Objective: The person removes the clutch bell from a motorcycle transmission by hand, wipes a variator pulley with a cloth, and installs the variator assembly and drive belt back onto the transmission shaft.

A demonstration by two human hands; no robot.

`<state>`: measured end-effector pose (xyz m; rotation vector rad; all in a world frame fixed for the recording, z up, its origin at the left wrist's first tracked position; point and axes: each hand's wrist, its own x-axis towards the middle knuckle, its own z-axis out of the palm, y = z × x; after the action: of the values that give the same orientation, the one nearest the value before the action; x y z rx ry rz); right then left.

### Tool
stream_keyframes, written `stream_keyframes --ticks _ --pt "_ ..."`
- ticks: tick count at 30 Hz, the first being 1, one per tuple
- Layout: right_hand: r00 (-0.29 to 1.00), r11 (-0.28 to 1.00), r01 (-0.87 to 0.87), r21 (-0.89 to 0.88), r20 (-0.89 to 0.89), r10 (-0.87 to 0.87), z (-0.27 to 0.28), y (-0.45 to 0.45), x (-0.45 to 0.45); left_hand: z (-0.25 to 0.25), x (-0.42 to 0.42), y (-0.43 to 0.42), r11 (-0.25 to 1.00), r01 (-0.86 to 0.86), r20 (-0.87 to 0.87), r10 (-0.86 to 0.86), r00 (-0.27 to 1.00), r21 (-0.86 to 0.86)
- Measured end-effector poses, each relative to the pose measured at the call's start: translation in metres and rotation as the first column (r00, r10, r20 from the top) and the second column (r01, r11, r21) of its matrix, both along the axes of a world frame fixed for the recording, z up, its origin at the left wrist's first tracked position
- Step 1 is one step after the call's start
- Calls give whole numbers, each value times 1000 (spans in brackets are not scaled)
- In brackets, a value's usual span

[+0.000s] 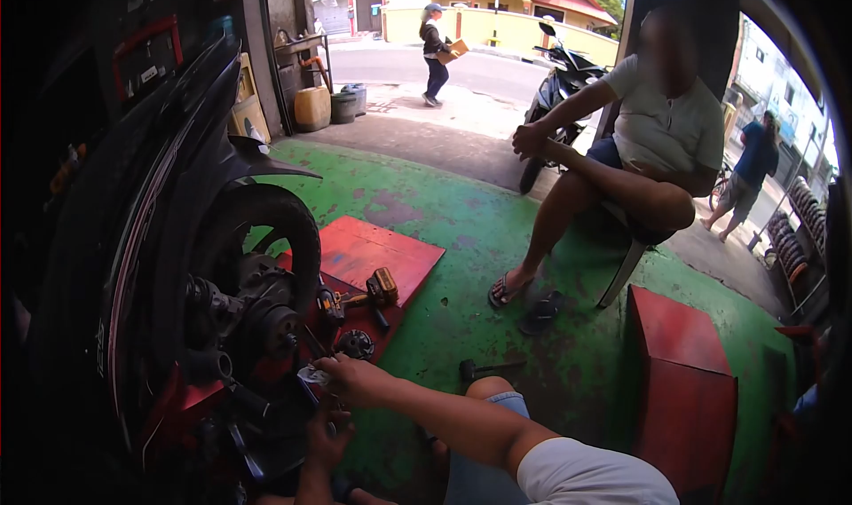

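My right hand (359, 381) is closed beside the scooter's engine, with a pale crumpled piece (312, 375) at its fingertips; I cannot make out whether that is cloth or plastic. A thin dark rod (312, 341) runs up from these fingers toward the round drum-like engine part (277, 327). Just below, my left hand (327, 436) has its thumb and fingers apart, partly in shadow. The scooter (146, 230) stands at the left, its rear wheel (306, 230) behind the exposed engine. A round metal part (356, 344) lies on the red board near my right hand.
A yellow-black power drill (382, 288) lies on the red board (382, 248). A mallet (479, 369) rests on the green floor (426, 203) near my knee. A seated person (666, 123) is across from me, sandals on the floor. At the right stands a red ramp-like block (683, 381).
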<state>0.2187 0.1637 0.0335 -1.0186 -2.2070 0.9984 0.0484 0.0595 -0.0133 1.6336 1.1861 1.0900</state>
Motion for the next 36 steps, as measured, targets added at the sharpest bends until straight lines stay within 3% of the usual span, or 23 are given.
stream_keyframes --ticks 11,15,18,19,22,25,26,28,30,32,34,36 --pt "1000 1000 -11 8 28 11 6 -1 -1 -4 -1 1 998 -58 -37 57 998 -22" --pt "998 998 37 43 -51 -35 10 -4 -2 1 -3 -5 997 -78 -18 78 997 1" --pt "947 976 216 -34 -236 -217 26 5 -1 20 -6 -5 985 -174 -27 173 985 -14" --pt "948 978 205 -32 -243 -207 30 6 2 31 -6 -7 983 -184 -33 183 982 -9" --pt "859 923 379 -59 -348 -375 34 9 10 72 -6 -19 936 -299 32 298 954 187" --pt "726 856 502 -127 -476 -496 31 12 12 110 -12 -18 852 -271 -37 321 947 449" --pt "683 840 514 -171 -511 -522 37 14 15 122 -14 -17 812 -271 -38 338 941 516" --pt "540 866 356 -353 -678 -498 17 31 16 155 -19 -16 735 -191 -126 352 927 651" --pt "460 848 305 -434 -712 -530 6 36 19 168 -29 -16 674 -219 -97 398 912 706" --pt "449 829 302 -471 -697 -560 8 43 19 182 -35 -16 587 -413 72 516 854 697" --pt "360 804 324 -499 -721 -593 4 47 20 202 -42 -13 565 -535 286 472 834 628" --pt "350 798 282 -532 -718 -602 13 43 21 219 -58 -5 485 -590 378 469 799 645"
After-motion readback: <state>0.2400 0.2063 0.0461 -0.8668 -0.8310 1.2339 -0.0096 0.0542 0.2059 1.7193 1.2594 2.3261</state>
